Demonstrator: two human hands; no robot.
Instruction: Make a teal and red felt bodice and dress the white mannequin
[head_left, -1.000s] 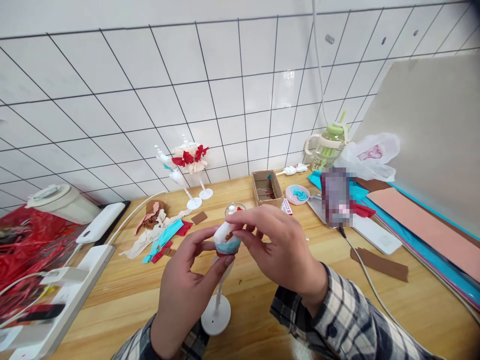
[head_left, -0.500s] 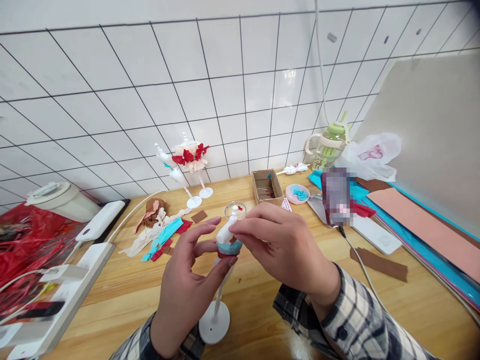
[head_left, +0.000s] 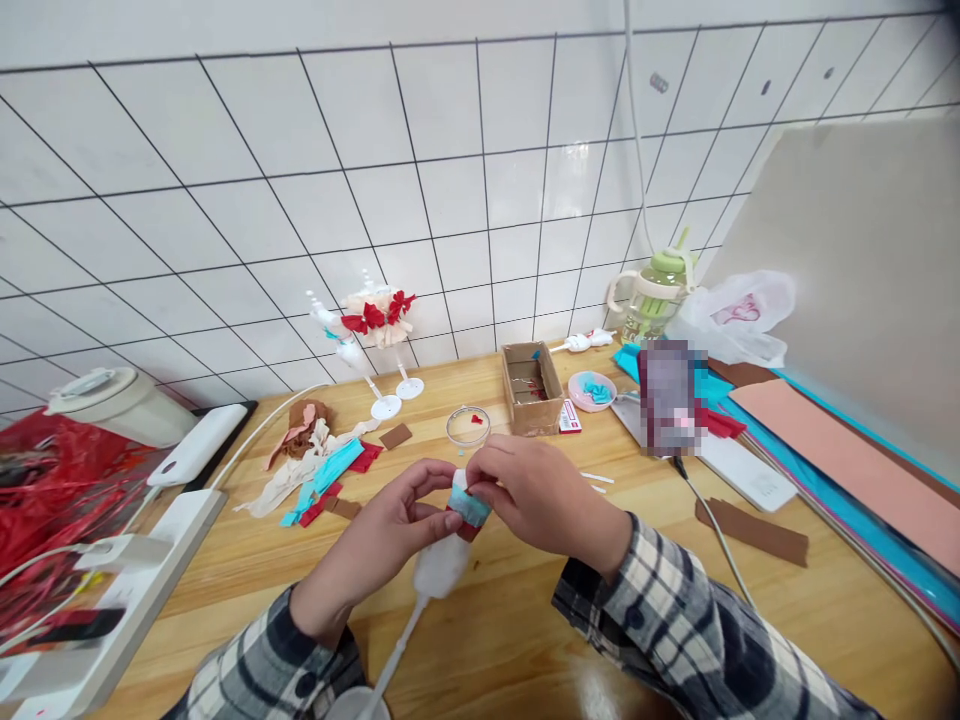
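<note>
A small white mannequin on a thin stand leans away from me, its round base at the bottom edge. Pale blue crepe paper with a red edge wraps its upper part. My left hand is closed on that wrapped part, thumb in front and fingers behind. From the other side my right hand pinches at the top of the blue paper. Its fingertips hide whatever small piece lies between them. The mannequin's top is mostly behind my fingers.
Two other mannequins stand by the tiled wall. Crepe paper scraps lie at left, near a power strip. A metal ring, a cardboard box, a pink dish, a phone and a bottle are farther back.
The mannequin has tipped, its base shifting left and toward me. My left hand has closed round the wrapped part, and both hands have come nearer to each other.
</note>
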